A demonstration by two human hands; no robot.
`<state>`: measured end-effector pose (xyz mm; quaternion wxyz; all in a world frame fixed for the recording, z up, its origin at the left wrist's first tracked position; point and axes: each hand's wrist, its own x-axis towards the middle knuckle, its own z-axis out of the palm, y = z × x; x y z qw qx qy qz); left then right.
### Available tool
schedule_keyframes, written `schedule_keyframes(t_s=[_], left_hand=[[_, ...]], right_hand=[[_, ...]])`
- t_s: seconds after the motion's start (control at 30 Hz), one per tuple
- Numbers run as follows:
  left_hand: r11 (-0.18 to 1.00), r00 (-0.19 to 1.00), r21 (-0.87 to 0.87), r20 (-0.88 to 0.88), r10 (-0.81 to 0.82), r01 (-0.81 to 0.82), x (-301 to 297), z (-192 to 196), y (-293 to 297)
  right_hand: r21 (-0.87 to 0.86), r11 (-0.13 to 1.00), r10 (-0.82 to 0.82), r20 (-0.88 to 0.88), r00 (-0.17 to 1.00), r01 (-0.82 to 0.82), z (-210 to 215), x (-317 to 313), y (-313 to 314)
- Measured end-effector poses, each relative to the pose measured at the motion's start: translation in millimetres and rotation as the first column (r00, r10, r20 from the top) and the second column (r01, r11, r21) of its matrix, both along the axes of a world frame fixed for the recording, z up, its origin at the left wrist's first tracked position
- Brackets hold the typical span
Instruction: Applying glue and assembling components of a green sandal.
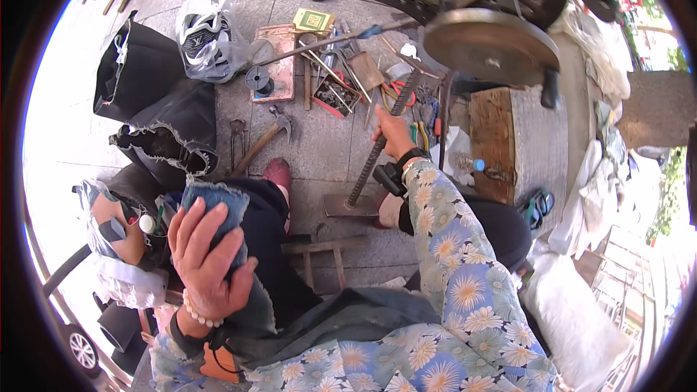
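My left hand (207,254) presses a piece of blue denim cloth (221,207) against my knee, fingers spread over it. My right hand (392,134) is closed around a ribbed steel rod (370,163) that stands tilted on a flat metal base plate (345,205) on the pavement. The rod's upper end rises past a heap of tools. A dark watch sits on my right wrist and my sleeve is a floral blue print.
A hammer (265,141) and pincers (237,138) lie on the paving. Loose tools, a spool (259,81) and boxes crowd the far side. A round metal wheel (490,43) of a machine stands above a wooden block (494,141). Dark bags (149,94) lie left.
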<state>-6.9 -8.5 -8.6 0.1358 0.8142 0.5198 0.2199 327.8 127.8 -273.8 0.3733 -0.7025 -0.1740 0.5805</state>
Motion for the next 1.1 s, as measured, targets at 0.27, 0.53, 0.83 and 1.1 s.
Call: schedule_keyframes(t_s=[0.27,0.53,0.83,1.1], left_hand=[[0.995,0.999,-0.086,0.002,-0.052,0.052,-3.6,-6.4,9.5],[0.990,0.999,-0.130,-0.002,-0.054,0.053,-4.9,-8.6,10.8],[1.000,0.999,-0.007,0.030,-0.022,0.022,6.9,-4.8,7.7],[0.989,0.990,0.094,0.075,-0.118,0.111,-7.1,4.5,-26.2]], right_hand=[[-0.061,0.987,0.147,0.005,0.989,-0.147,-39.1,26.5,83.3],[-0.018,0.979,0.201,-0.117,0.973,-0.204,-62.2,26.7,100.1],[-0.227,0.577,0.770,0.472,0.430,-0.784,-7.2,28.5,59.7],[-0.072,0.038,0.854,0.520,-0.006,-0.997,224.7,7.1,-37.4]])
